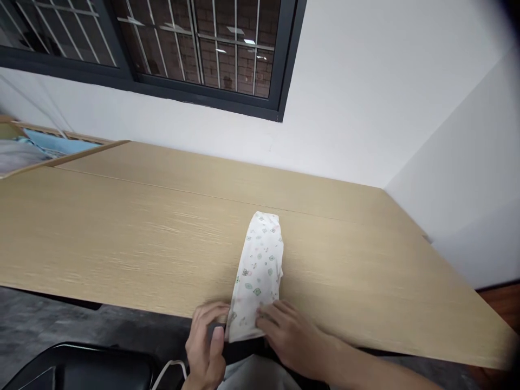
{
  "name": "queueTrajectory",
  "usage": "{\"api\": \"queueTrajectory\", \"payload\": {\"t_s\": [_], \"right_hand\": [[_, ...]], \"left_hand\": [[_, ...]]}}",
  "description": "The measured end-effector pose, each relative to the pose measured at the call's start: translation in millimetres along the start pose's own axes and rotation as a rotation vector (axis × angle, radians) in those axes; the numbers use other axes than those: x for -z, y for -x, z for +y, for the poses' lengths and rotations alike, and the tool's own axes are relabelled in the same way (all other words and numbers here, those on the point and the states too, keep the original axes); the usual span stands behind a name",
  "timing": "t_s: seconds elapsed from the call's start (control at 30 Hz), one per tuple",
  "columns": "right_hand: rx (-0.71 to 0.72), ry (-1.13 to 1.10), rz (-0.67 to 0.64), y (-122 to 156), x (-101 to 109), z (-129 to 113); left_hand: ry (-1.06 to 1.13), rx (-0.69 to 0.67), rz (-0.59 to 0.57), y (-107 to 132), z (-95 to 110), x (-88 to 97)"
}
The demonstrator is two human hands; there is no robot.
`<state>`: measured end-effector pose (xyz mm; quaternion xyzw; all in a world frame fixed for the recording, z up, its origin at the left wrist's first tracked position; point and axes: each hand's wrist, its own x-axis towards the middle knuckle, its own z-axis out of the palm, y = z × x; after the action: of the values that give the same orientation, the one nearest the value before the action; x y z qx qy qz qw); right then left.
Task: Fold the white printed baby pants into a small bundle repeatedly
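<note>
A white piece of baby clothing [260,265] with small green and brown prints lies folded into a long, narrow strip on the wooden table. Its near end reaches the table's front edge, and its kind is hard to make out. My left hand [205,344] is at the near left edge of the clothing, fingers bent and thumb held apart. On the near right edge, the curled fingers of my right hand [286,327] grip the fabric; the fingertips are partly hidden.
The light wood table [142,233] runs along a white wall below a barred window [203,43]. To the far left sits a wood-edged bin [89,154] with blue and pale cloth inside. A black chair [101,363] stands at the lower left, near a white cord [168,368].
</note>
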<state>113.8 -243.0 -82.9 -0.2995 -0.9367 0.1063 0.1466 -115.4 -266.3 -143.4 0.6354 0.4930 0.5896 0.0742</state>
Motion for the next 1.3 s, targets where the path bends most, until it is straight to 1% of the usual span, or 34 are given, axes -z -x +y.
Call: {"api": "queueTrajectory", "payload": {"t_s": [0.03,0.1,0.13,0.17,0.2,0.23,0.27,0.33,0.4,0.47,0.53,0.6,0.67,0.77,0.83,0.87,0.9,0.93,1.0,1.03,1.07,1.1,1.13,1.2,1.3], "right_hand": [[-0.039,-0.053,0.001,-4,13,4],[-0.120,-0.139,0.069,-17,41,19],[-0.152,-0.170,0.123,-26,54,31],[-0.185,-0.191,0.189,-37,64,44],[-0.216,-0.197,0.253,-48,73,60],[-0.252,-0.199,0.299,-60,79,77],[-0.284,-0.204,0.354,-72,81,94],[-0.351,-0.242,0.419,-95,79,128],[-0.429,-0.288,0.448,-115,68,158],[-0.525,-0.315,0.445,-131,54,183],[-0.602,-0.313,0.426,-142,41,202],[-0.631,-0.294,0.411,-149,31,216],[-0.621,-0.270,0.403,-154,25,227],[-0.609,-0.215,0.406,-155,23,230],[-0.579,-0.154,0.428,-152,23,220],[-0.523,-0.117,0.428,-150,24,211],[-0.432,-0.086,0.402,-147,23,200],[-0.312,-0.067,0.344,-143,23,186],[-0.042,-0.081,0.157,-137,21,157],[0.068,-0.112,0.060,-134,19,144],[0.151,-0.144,-0.022,-131,17,133],[0.206,-0.169,-0.081,-129,14,124],[0.233,-0.183,-0.121,-128,10,119],[0.222,-0.177,-0.162,-127,2,118],[0.163,-0.097,-0.150,-129,-9,134]], "left_hand": [[0.035,0.020,0.069,2,0,-1.0],[0.075,0.039,0.185,3,1,-4.2],[0.081,0.035,0.219,1,3,-6.0],[0.075,0.028,0.226,-1,4,-8.1],[0.055,0.014,0.200,-5,6,-10.5],[0.019,-0.003,0.143,-11,9,-13.4],[-0.040,-0.013,0.057,-17,12,-17.2],[-0.221,-0.002,-0.133,-31,18,-28.3],[-0.429,0.017,-0.278,-43,23,-44.1],[-0.590,0.022,-0.363,-53,26,-62.1],[-0.674,0.008,-0.423,-59,26,-78.1],[-0.716,0.003,-0.477,-63,24,-89.1],[-0.735,0.003,-0.527,-65,20,-94.9],[-0.745,0.007,-0.569,-64,14,-97.9],[-0.738,-0.002,-0.565,-63,10,-99.3],[-0.732,-0.011,-0.556,-62,8,-100.0],[-0.728,-0.018,-0.549,-62,7,-100.8],[-0.727,-0.025,-0.546,-61,7,-101.6],[-0.735,-0.031,-0.551,-61,7,-102.3],[-0.742,-0.031,-0.560,-61,8,-102.3],[-0.749,-0.029,-0.574,-61,9,-101.9],[-0.756,-0.025,-0.589,-61,10,-101.3],[-0.760,-0.022,-0.604,-61,10,-100.6],[-0.767,-0.019,-0.629,-61,11,-99.2],[-0.772,-0.033,-0.628,-61,11,-98.1]]}}
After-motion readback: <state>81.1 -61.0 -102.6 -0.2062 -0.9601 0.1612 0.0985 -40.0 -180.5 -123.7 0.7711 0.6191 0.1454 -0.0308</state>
